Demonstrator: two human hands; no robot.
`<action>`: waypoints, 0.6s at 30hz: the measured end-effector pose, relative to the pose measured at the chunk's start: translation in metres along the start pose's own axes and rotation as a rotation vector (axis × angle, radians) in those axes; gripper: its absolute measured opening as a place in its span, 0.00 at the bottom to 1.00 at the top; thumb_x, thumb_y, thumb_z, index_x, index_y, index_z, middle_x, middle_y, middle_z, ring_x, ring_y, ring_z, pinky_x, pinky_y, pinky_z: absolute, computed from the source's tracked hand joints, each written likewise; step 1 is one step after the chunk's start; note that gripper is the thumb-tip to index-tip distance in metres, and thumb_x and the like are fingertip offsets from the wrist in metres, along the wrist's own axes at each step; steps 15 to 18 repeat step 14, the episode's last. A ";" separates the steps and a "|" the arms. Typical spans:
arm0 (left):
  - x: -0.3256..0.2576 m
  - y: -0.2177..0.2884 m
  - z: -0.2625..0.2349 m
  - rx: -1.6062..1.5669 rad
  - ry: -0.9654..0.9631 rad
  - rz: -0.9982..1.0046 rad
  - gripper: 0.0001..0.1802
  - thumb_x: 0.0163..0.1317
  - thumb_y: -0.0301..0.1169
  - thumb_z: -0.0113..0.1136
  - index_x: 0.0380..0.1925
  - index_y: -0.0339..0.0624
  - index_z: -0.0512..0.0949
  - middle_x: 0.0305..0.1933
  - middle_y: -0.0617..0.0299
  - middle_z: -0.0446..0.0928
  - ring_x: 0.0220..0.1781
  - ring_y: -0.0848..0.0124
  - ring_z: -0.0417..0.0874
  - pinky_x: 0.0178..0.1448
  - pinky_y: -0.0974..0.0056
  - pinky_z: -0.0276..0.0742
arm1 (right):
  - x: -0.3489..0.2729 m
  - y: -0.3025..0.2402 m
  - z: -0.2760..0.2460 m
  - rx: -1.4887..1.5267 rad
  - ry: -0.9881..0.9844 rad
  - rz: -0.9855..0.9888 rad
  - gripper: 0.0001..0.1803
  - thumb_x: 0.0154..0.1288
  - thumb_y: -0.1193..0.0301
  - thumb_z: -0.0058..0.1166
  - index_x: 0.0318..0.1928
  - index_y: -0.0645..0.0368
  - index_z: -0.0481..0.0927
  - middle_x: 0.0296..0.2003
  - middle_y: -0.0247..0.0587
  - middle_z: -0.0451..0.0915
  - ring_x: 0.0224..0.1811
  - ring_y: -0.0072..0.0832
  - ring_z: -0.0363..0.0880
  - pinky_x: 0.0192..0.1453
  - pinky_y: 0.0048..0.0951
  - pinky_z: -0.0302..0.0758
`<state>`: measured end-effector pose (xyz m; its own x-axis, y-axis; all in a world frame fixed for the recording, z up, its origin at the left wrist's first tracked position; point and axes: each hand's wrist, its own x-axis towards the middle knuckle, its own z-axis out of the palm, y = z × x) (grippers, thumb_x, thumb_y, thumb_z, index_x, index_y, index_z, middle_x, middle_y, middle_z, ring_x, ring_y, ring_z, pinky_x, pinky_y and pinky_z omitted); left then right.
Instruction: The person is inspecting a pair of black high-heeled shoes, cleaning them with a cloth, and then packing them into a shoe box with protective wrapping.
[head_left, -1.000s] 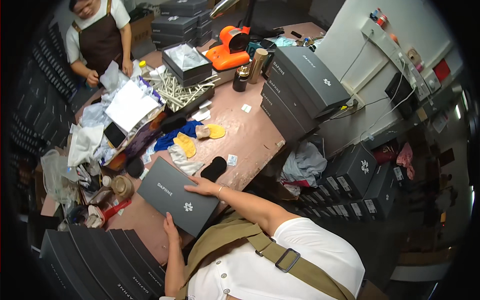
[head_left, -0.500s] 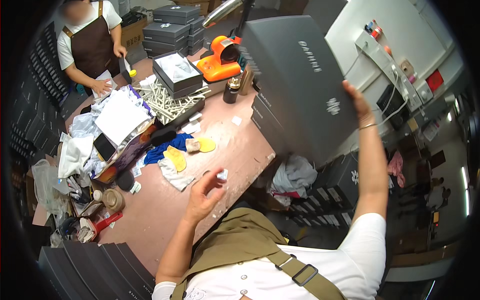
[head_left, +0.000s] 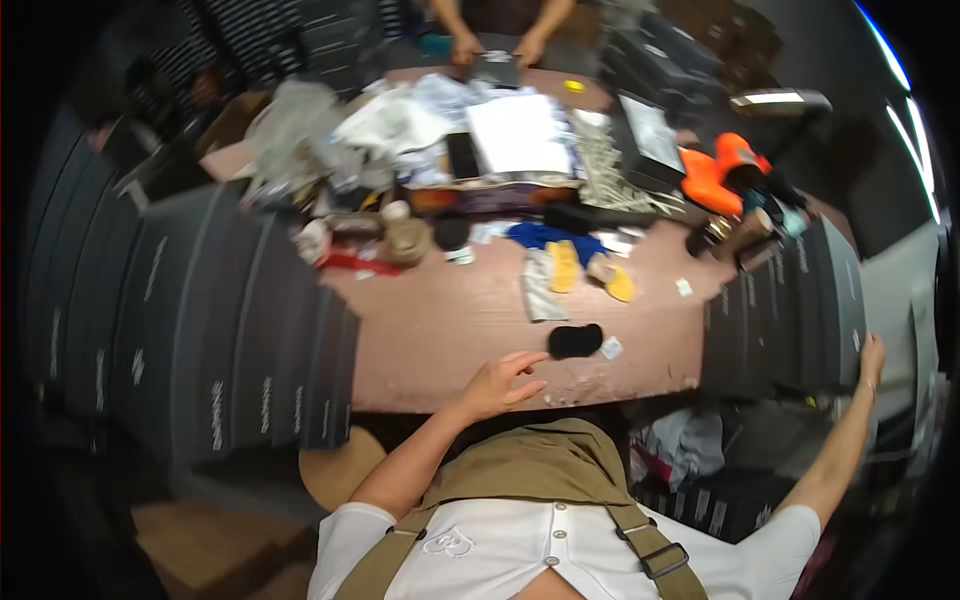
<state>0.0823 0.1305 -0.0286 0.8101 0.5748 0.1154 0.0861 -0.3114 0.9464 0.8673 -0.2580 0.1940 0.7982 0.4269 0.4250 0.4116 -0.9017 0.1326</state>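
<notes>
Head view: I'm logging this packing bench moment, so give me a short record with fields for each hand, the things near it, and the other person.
left hand: open, fingers spread, hovering at the near edge of the table, holding nothing
nearest to left hand: small black pad with a white tag beside it
right hand: stretched out to the right, flat against the stack of dark grey boxes
left side: another row of dark grey boxes
far end: another person's hands on a dark item
table clutter: yellow pieces, orange tool
</notes>
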 end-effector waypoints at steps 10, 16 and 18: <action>-0.144 0.005 -0.043 -0.029 0.421 -0.334 0.19 0.60 0.27 0.62 0.52 0.36 0.77 0.47 0.54 0.80 0.45 0.68 0.82 0.50 0.64 0.78 | -0.063 -0.214 -0.081 0.416 -0.204 -0.160 0.47 0.61 0.40 0.49 0.65 0.69 0.65 0.63 0.61 0.67 0.69 0.45 0.63 0.70 0.36 0.59; -0.158 0.051 -0.062 0.103 0.575 -0.181 0.18 0.60 0.25 0.60 0.52 0.39 0.78 0.49 0.54 0.80 0.48 0.65 0.83 0.54 0.61 0.77 | -0.074 -0.223 -0.106 0.338 -0.229 -0.120 0.44 0.59 0.39 0.50 0.64 0.63 0.69 0.62 0.58 0.70 0.67 0.47 0.66 0.70 0.38 0.60; -0.158 0.051 -0.062 0.103 0.575 -0.181 0.18 0.60 0.25 0.60 0.52 0.39 0.78 0.49 0.54 0.80 0.48 0.65 0.83 0.54 0.61 0.77 | -0.074 -0.223 -0.106 0.338 -0.229 -0.120 0.44 0.59 0.39 0.50 0.64 0.63 0.69 0.62 0.58 0.70 0.67 0.47 0.66 0.70 0.38 0.60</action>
